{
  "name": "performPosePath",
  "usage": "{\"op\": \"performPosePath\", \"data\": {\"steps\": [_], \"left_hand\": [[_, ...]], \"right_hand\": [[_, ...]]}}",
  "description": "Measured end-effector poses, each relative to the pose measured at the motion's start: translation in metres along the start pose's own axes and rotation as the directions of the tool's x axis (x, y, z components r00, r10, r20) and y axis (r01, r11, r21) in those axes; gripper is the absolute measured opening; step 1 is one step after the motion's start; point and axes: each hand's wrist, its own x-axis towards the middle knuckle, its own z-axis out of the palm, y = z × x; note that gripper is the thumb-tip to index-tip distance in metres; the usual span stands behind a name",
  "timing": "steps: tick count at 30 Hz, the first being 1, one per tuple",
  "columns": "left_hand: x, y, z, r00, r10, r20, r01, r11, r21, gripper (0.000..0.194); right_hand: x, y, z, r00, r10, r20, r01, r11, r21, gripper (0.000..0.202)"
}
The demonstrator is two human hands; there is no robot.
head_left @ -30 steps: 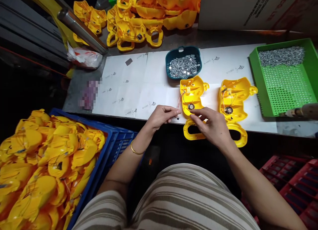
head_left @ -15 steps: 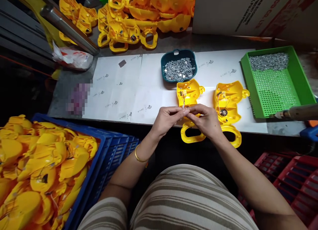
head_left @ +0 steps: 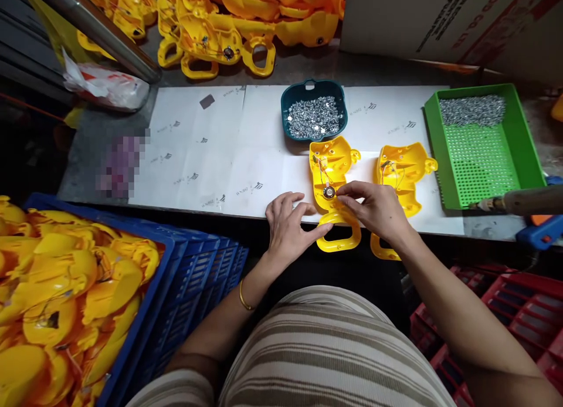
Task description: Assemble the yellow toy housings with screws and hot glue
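A yellow plastic shell half lies open side up at the table's front edge, its loop handle jutting past the edge. Thin wires run inside it to a small round speaker. My right hand is at the speaker's right side, thumb and forefinger brought together; whatever they pinch is too small to make out. To the left of the shell, my left hand is open, fingers spread and thumb reaching toward the handle. A second yellow shell half with wires lies to the right, partly hidden by my right hand.
Behind the shells stands a dark teal bin of small metal parts. A green basket with metal screws and a power screwdriver are on the right. A blue crate of yellow shells stands front left; more shells are piled at the back.
My hands have parted: the left moved left and spread its fingers, the right stayed by the shell. The speaker, hidden before, now shows in the shell. The whole view has shifted slightly.
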Motion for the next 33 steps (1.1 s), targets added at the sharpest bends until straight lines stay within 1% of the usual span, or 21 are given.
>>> {"op": "performPosePath", "data": {"steps": [4,8,14,16,17,20,22,24,26,28,31,33], "left_hand": [[-0.001,0.002,0.000,0.998,0.041,0.046,-0.041,0.999,0.006,0.019],[-0.003,0.000,0.002,0.997,0.068,0.032,-0.068,0.998,-0.007,0.017],[-0.006,-0.004,0.004,0.996,0.090,0.017,-0.090,0.996,-0.008,0.014],[-0.007,-0.003,0.004,0.996,0.083,0.016,-0.084,0.996,0.004,0.016],[-0.007,-0.001,0.005,0.997,0.078,0.018,-0.078,0.997,0.012,0.019],[-0.007,0.004,0.008,0.997,0.073,0.028,-0.074,0.997,0.027,0.031],[-0.006,0.006,0.011,0.996,0.084,0.009,-0.084,0.996,0.029,0.026],[-0.005,0.007,0.013,0.995,0.099,-0.028,-0.098,0.995,0.030,0.018],[-0.004,0.006,0.014,0.993,0.111,-0.050,-0.109,0.994,0.025,0.014],[-0.003,0.004,0.014,0.992,0.115,-0.053,-0.115,0.993,0.009,0.013],[-0.001,0.003,0.014,0.991,0.119,-0.056,-0.121,0.992,-0.021,0.012],[-0.001,0.003,0.014,0.991,0.121,-0.057,-0.124,0.991,-0.042,0.012]], "right_hand": [[-0.002,-0.002,0.001,0.998,-0.057,0.025,0.059,0.996,-0.067,0.011],[-0.005,0.003,0.007,0.996,-0.054,0.071,0.055,0.998,-0.014,0.010],[-0.009,0.008,0.017,0.995,-0.096,0.006,0.096,0.995,-0.035,0.011],[-0.009,0.008,0.018,0.994,-0.113,-0.010,0.112,0.992,-0.051,0.011],[-0.010,0.008,0.018,0.992,-0.123,-0.014,0.121,0.990,-0.066,0.010],[-0.012,0.008,0.020,0.981,-0.192,-0.012,0.187,0.965,-0.182,0.013],[-0.014,0.008,0.022,0.966,-0.258,0.001,0.245,0.913,-0.327,0.018],[-0.017,0.006,0.022,0.953,-0.303,0.023,0.277,0.833,-0.479,0.021],[-0.021,0.003,0.021,0.943,-0.324,0.071,0.301,0.746,-0.593,0.022],[-0.028,-0.001,0.019,0.926,-0.343,0.156,0.354,0.652,-0.671,0.023],[-0.039,-0.006,0.020,0.880,-0.365,0.303,0.459,0.495,-0.738,0.036],[-0.045,-0.006,0.023,0.855,-0.369,0.364,0.503,0.417,-0.757,0.042]]}}
